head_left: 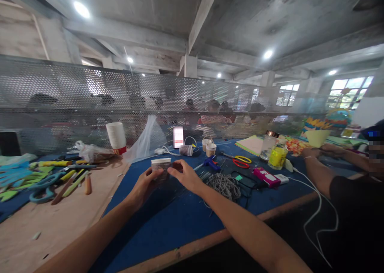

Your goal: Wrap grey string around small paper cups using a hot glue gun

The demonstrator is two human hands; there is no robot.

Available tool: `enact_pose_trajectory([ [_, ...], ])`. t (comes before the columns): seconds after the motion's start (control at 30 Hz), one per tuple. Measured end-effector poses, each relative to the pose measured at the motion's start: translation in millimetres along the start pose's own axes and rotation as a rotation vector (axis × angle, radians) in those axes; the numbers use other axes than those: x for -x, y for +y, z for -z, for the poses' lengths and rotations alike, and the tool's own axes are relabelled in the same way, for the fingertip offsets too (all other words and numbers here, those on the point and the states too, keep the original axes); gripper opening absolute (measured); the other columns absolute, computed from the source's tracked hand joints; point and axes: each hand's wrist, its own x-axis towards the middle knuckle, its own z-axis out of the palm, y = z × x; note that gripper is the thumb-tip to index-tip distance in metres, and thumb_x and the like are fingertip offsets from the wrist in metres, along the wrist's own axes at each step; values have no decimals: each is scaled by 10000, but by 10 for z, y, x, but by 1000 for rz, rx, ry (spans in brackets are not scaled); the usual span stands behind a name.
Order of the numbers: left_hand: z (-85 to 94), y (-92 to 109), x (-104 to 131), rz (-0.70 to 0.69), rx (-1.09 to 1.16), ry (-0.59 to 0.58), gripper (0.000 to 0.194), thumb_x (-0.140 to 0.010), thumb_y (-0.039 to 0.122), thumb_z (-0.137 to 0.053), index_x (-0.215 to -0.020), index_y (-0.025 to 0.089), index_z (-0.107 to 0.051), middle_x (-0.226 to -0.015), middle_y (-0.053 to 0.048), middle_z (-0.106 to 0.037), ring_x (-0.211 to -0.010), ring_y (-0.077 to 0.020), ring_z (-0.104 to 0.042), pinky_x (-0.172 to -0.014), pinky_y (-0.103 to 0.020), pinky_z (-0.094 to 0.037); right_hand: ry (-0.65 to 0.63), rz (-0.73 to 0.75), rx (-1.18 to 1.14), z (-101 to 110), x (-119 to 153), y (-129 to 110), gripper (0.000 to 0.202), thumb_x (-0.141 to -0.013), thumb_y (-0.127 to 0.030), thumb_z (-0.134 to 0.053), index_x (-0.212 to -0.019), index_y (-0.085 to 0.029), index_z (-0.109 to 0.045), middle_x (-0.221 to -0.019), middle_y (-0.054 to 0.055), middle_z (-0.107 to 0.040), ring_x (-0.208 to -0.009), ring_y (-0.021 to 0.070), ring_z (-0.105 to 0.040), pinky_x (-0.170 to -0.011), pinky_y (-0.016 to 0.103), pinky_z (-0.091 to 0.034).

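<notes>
A small cup with a white rim (pixel 161 161) is held upright above the blue table surface (pixel 168 233). My left hand (pixel 146 183) grips it from the left, fingers closed on its side. My right hand (pixel 186 176) is at the cup's right side, its thumb and fingers bent against or very near the wall; whether it grips the cup is hard to tell. Just right of my right hand lies a tangle of grey cord (pixel 224 186), with a blue glue gun (pixel 212 163) behind it. Farther back, a wrapped cup (pixel 186 150) lies on its side before a lit phone (pixel 178 137).
Scissors (pixel 45 188) and knives lie at left, near stacked paper cups (pixel 116 137). Orange-handled scissors (pixel 241 161), a pink box (pixel 266 177) and a yellow bottle (pixel 277 157) stand or lie right. Another person's arms (pixel 318 173) reach in. A perforated metal screen (pixel 126 93) stands behind.
</notes>
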Motion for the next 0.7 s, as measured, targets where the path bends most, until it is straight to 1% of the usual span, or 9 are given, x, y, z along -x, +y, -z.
enact_pose_trajectory([
  [0.1,-9,15,5,3,-15,9,497,-759,374,-871,-1169,137,-722,-1118,-125,-796,-1037,-307,-761,-937,-421,-599,-29,-8,15,-22,14,9,528,-810,-530,-824,-1158,-181,-634,-1130,94,-741,-1072,242,-704,-983,407,-539],
  [0.2,-23,20,14,14,-38,22,527,-731,385,-890,-1167,137,-729,-1106,-124,-803,-1012,-305,-768,-904,-403,-611,-36,-25,33,-31,12,41,577,-755,-514,-876,-1146,-171,-626,-1131,97,-736,-1055,245,-705,-971,415,-546],
  [0.3,-31,12,22,17,-37,25,541,-716,387,-902,-1167,137,-737,-1119,-129,-805,-1024,-298,-767,-913,-380,-608,-58,-52,73,-27,7,62,553,-739,-485,-894,-1101,-167,-622,-1113,99,-733,-1025,247,-709,-951,422,-554],
  [0.43,-18,-8,14,17,-34,5,570,-715,404,-902,-1194,142,-737,-1156,-138,-800,-1065,-310,-761,-954,-389,-596,-82,-57,109,-9,13,54,487,-753,-463,-890,-1051,-184,-626,-1093,86,-733,-1004,244,-713,-926,418,-564],
  [0.6,-13,-10,3,21,-38,-24,574,-714,418,-901,-1202,163,-739,-1179,-133,-797,-1111,-317,-751,-981,-392,-583,-74,-31,151,-3,21,38,431,-768,-438,-878,-1018,-179,-642,-1083,90,-723,-1004,253,-709,-913,421,-565],
  [0.7,-35,3,15,16,-32,-30,577,-698,417,-907,-1188,162,-743,-1162,-139,-799,-1107,-329,-753,-970,-404,-589,-65,-22,176,-3,22,28,411,-776,-437,-873,-1009,-180,-652,-1079,87,-717,-1001,249,-705,-915,416,-561],
])
